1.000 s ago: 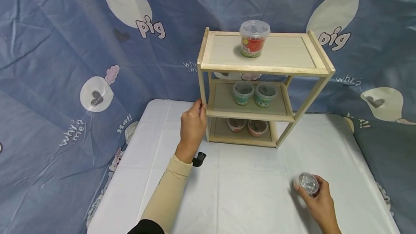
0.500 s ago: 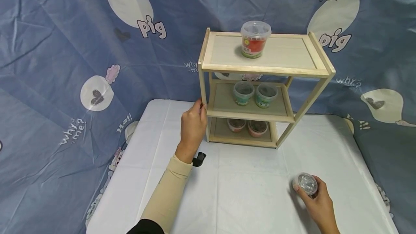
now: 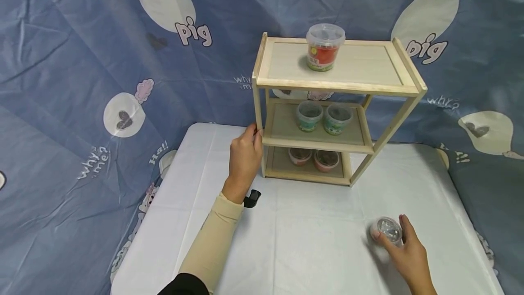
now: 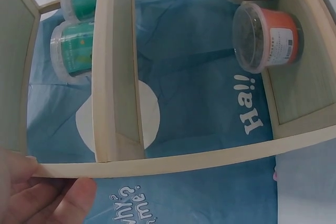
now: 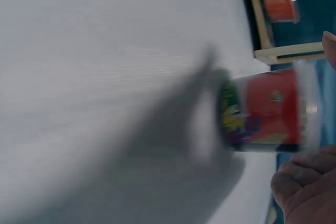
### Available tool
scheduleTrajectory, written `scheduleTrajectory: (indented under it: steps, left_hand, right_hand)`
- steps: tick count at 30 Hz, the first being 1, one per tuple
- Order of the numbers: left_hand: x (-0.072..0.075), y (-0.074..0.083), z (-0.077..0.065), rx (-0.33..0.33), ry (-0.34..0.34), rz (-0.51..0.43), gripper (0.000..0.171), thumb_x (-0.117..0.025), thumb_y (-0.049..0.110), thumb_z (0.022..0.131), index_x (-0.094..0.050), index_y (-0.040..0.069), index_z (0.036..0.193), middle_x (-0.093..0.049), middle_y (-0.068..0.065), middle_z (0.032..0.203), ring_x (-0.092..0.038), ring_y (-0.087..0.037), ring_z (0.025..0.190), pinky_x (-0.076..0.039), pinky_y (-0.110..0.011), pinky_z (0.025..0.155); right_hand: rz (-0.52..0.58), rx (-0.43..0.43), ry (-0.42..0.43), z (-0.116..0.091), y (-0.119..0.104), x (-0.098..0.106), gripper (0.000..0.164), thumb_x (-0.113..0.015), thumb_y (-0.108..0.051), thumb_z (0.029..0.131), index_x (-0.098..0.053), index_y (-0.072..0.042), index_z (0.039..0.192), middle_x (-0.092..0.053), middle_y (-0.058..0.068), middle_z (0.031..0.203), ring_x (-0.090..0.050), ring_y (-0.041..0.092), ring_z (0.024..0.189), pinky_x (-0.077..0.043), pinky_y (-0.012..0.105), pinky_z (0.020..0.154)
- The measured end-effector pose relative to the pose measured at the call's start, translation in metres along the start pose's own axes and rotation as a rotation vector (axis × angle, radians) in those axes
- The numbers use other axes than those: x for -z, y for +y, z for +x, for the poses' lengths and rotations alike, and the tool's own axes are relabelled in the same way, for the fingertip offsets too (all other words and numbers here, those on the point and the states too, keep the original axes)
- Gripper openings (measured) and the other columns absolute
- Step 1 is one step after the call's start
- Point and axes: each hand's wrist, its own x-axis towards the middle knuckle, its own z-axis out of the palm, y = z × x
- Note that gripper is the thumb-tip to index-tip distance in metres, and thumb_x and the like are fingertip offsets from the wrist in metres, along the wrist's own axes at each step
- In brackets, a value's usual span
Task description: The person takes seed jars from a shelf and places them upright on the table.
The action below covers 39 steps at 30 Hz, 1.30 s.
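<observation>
My left hand (image 3: 244,151) grips the front left post of a three-tier wooden shelf (image 3: 319,142), fingers and thumb around the strip in the left wrist view. On the right part of the table, a small clear-lidded plastic tub (image 3: 388,230) with a red, floral label stands upright. My right hand (image 3: 411,256) is spread beside it, thumb near the lid and fingers straight on the far side. In the right wrist view, gaps show between the tub (image 5: 270,108) and the thumb (image 5: 329,48).
A taller red-labelled tub (image 3: 323,51) stands on the shelf's top tier. Two green-labelled tubs (image 3: 309,115) are on the middle tier, two red ones (image 3: 326,160) on the bottom. Printed blue cloth (image 3: 82,104) hangs behind the white-covered table (image 3: 311,240).
My right fingers have spread away from the tub and let it go. The left hand keeps its grip on the post. The head view has shifted slightly.
</observation>
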Motion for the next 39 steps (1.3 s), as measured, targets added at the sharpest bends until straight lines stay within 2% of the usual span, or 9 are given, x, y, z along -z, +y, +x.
scheduleTrajectory:
  steps: [5,7,10,12,14,18,29,35,39]
  left_hand:
    - [0.000,0.000,0.001,-0.001,0.001,0.002,0.021,-0.062,0.008,0.107,-0.070,-0.008,0.118,-0.076,-0.024,0.099,-0.076,-0.033,0.079,-0.060,-0.042,0.061]
    - [0.001,0.000,0.001,-0.002,0.000,0.004,0.020,-0.062,0.008,0.107,-0.070,-0.007,0.117,-0.076,-0.024,0.098,-0.076,-0.032,0.078,-0.060,-0.042,0.060]
    - [0.001,0.000,0.000,-0.004,0.003,0.007,0.019,-0.062,0.008,0.107,-0.070,-0.007,0.115,-0.076,-0.023,0.096,-0.075,-0.032,0.075,-0.059,-0.042,0.059]
    - [0.001,0.000,0.000,-0.003,0.004,0.006,0.020,-0.062,0.009,0.107,-0.070,-0.007,0.114,-0.076,-0.023,0.095,-0.075,-0.032,0.075,-0.059,-0.043,0.059]
    - [0.001,0.000,-0.001,-0.001,0.003,0.005,0.020,-0.061,0.010,0.107,-0.070,-0.007,0.114,-0.076,-0.023,0.095,-0.075,-0.032,0.075,-0.059,-0.043,0.059]
    - [0.001,0.000,0.000,0.006,-0.007,0.004,0.021,-0.061,0.011,0.108,-0.070,-0.007,0.115,-0.076,-0.023,0.096,-0.076,-0.032,0.077,-0.059,-0.042,0.060]
    - [0.003,0.000,0.001,0.009,-0.008,0.003,0.020,-0.062,0.011,0.107,-0.070,-0.006,0.116,-0.076,-0.022,0.098,-0.075,-0.031,0.076,-0.059,-0.042,0.059]
    - [0.003,0.000,0.001,0.003,0.004,0.004,0.018,-0.063,0.010,0.107,-0.071,-0.005,0.114,-0.076,-0.021,0.097,-0.075,-0.031,0.076,-0.059,-0.042,0.059]
    - [0.003,-0.001,0.001,0.005,-0.001,0.008,0.018,-0.063,0.011,0.107,-0.071,-0.004,0.113,-0.076,-0.020,0.096,-0.075,-0.030,0.075,-0.059,-0.043,0.060]
  right_hand:
    - [0.002,0.012,0.013,0.003,-0.016,0.013,0.115,-0.079,-0.046,0.093,-0.003,0.000,0.166,-0.010,0.030,0.168,-0.030,0.068,0.137,-0.032,0.073,0.108]
    - [0.034,0.038,0.017,0.003,-0.024,0.019,0.115,-0.078,-0.046,0.095,0.001,-0.003,0.167,-0.005,0.026,0.170,-0.026,0.065,0.142,-0.031,0.070,0.110]
    - [0.125,0.129,0.051,0.003,-0.040,0.025,0.110,-0.078,-0.036,0.097,0.001,-0.005,0.167,-0.005,0.021,0.172,-0.018,0.052,0.152,-0.026,0.042,0.122]
    - [0.190,0.199,0.081,0.003,-0.052,0.029,0.106,-0.078,-0.026,0.098,-0.001,-0.007,0.168,-0.009,0.018,0.172,-0.014,0.038,0.157,-0.020,0.023,0.121]
    - [0.243,0.266,0.115,0.003,-0.065,0.033,0.103,-0.079,-0.016,0.097,-0.005,-0.009,0.168,-0.013,0.016,0.172,-0.014,0.024,0.159,-0.018,0.010,0.115]
    - [0.296,0.366,0.153,0.002,-0.089,0.043,0.103,-0.081,-0.003,0.093,-0.012,-0.013,0.168,-0.018,0.012,0.172,-0.019,0.014,0.157,-0.023,0.012,0.115]
    - [0.394,0.580,0.197,0.000,-0.141,0.067,0.110,-0.078,0.024,0.078,-0.024,-0.013,0.166,-0.028,0.013,0.170,-0.028,0.022,0.156,-0.028,0.021,0.119]
    - [0.397,0.724,0.237,0.004,-0.172,0.082,0.115,-0.079,0.030,0.070,-0.028,-0.012,0.165,-0.033,0.013,0.168,-0.030,0.025,0.155,-0.028,0.026,0.120]
    - [0.433,0.836,0.258,0.008,-0.191,0.091,0.108,-0.084,0.024,0.072,-0.031,-0.003,0.163,-0.036,0.017,0.166,-0.032,0.028,0.154,-0.029,0.028,0.120]
